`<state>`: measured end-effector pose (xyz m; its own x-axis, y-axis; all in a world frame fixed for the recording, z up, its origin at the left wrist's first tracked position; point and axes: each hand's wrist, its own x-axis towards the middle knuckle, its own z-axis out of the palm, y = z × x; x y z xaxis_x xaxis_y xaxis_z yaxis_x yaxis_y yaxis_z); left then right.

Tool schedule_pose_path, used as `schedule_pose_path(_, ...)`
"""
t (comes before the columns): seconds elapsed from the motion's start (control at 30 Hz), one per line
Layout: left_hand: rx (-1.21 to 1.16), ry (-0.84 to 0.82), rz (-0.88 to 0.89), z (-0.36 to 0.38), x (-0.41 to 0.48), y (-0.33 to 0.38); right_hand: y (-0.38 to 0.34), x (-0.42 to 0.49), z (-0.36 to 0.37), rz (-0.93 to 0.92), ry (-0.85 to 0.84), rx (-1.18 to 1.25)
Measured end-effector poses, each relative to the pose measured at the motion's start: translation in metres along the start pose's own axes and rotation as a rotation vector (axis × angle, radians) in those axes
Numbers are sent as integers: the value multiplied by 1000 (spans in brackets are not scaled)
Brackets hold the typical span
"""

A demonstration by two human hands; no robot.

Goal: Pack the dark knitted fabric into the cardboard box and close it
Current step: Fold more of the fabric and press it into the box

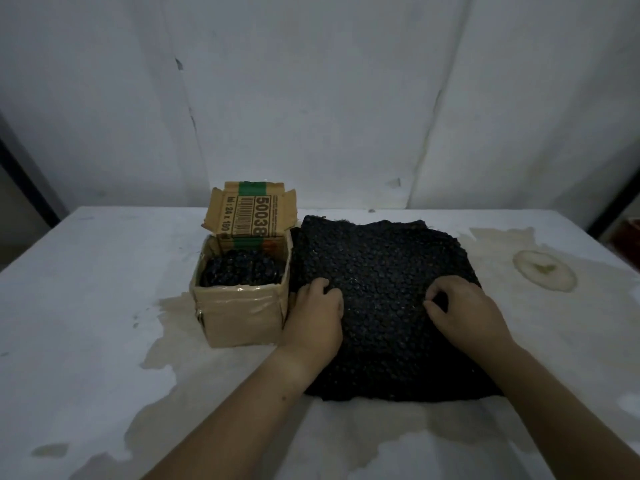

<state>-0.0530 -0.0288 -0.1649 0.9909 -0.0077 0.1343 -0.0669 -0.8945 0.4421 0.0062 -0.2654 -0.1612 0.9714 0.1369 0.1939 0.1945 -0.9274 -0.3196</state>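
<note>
A dark knitted fabric (381, 258) lies spread flat on the white table, right of centre. My left hand (317, 317) lies on its left edge with curled fingers gripping the knit. My right hand (464, 313) lies on its right part and pinches the knit between curled fingers and thumb. A small cardboard box (242, 317) stands just left of the fabric, touching it. Its top is open and a printed flap (247, 211) stands up at the back. More dark knitted material (239, 270) fills the inside of the box.
The white table (86, 306) carries brownish stains, one ring-shaped (543, 270) at the right. A white sheet hangs as a backdrop behind the table. A dark reddish object (632, 237) shows at the far right edge.
</note>
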Motion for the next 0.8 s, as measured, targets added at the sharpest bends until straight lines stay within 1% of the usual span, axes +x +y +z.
schedule_pose_path(0.1, -104, 95, -1, 1, 2, 1, 5, 1, -3, 123, -74, -54)
schedule_pose_path(0.17, -187, 123, 16, -2, 4, 6, 7, 2, -3, 166, -122, -55)
schedule_pose_path(0.23, -267, 157, 44, -5, 6, 12, 10, 2, -2, 153, -86, -17)
schedule_pose_path(0.27, -306, 188, 50, -7, 7, 16, 12, 2, -2, 157, -34, -8)
schedule_pose_path(0.33, -399, 245, 13, -13, 8, 22, 19, 5, -5, 235, 38, -56)
schedule_pose_path(0.4, -499, 239, -46, -20, 7, 25, 26, 7, -9, 325, -30, -167)
schedule_pose_path(0.47, -535, 223, -62, -24, 7, 24, 31, 7, -10, 349, -115, -233)
schedule_pose_path(0.5, -546, 220, -59, -25, 7, 24, 31, 6, -10, 348, -121, -236)
schedule_pose_path(0.57, -585, 206, -68, -28, 8, 23, 30, 5, -10, 319, -63, -190)
schedule_pose_path(0.67, -744, 133, -152, -34, 10, 24, 28, 1, -11, 240, 102, -54)
schedule_pose_path(0.73, -924, 122, -298, -38, 11, 26, 25, 0, -14, 169, 212, 99)
schedule_pose_path(0.8, -1178, 75, -532, -42, 13, 30, 18, -1, -22, 149, 231, 326)
